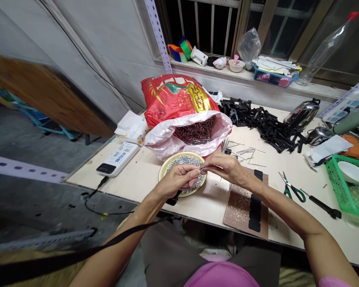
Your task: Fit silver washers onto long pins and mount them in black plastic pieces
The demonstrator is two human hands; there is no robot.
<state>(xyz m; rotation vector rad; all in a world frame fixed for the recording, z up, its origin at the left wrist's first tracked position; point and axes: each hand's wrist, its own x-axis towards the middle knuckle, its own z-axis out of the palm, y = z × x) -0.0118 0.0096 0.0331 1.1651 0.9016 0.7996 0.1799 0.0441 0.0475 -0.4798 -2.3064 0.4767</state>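
Observation:
My left hand [181, 178] is closed in a pinch over a yellow bowl [162, 167] of small silvery metal pieces [185, 160]. My right hand [227, 169] meets it fingertip to fingertip, its fingers also pinched. A small light glint shows between the two hands, too small to name. Below my left hand, at the bowl's near edge, is a dark piece [174, 198]; whether the hand holds it I cannot tell. Thin metal rods [251, 152] lie loose beyond my right hand. Behind the bowl, an open red bag [173, 99] holds many dark reddish rods [194, 132].
Black plastic parts [263, 123] are heaped at the back. A brown board [239, 211] with black pads lies under my right forearm. Scissors [290, 188], a black-handled tool [323, 205] and a green basket [335, 175] are at right. A white power bank [119, 158] with a cable is at left.

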